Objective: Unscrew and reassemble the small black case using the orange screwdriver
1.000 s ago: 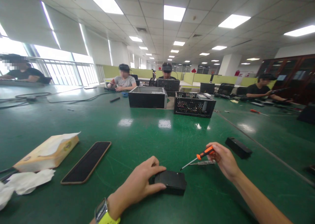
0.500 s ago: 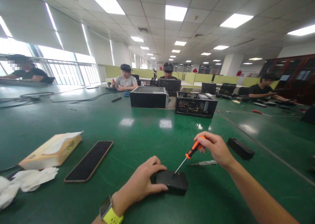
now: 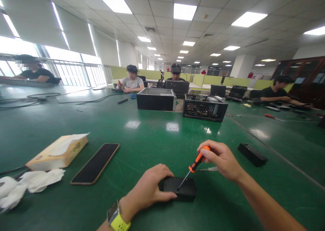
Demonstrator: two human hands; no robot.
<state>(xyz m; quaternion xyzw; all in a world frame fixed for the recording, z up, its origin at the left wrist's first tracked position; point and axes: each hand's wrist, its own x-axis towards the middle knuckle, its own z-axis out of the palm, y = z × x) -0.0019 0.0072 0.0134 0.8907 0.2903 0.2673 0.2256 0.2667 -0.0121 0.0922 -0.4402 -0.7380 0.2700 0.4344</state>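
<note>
A small black rectangular box (image 3: pixel 186 189) lies on the green table in front of me. My left hand (image 3: pixel 156 183) grips its left end, thumb along the near side and fingers at the far side. In my right hand (image 3: pixel 220 158) is an orange-and-black screwdriver (image 3: pixel 196 161), held by its handle and tilted. Its tip meets the top of the box near my left thumb. Partly hidden behind the right hand lies a thin, pale, clear-handled tool (image 3: pixel 209 169). A similar black box (image 3: pixel 252 154) rests farther right.
To the left are a phone (image 3: pixel 95 164), a tissue pack (image 3: pixel 57 153) and crumpled tissues (image 3: pixel 42 180). Farther off stand two open computer cases, one plain (image 3: pixel 155 100) and one perforated (image 3: pixel 204 109). A red screwdriver (image 3: pixel 271 116) lies at right. Several people sit around the table.
The screwdriver tip has moved from the middle of the box's top toward its near left edge, by my left thumb. My right hand has shifted slightly down and left. The view has turned slightly.
</note>
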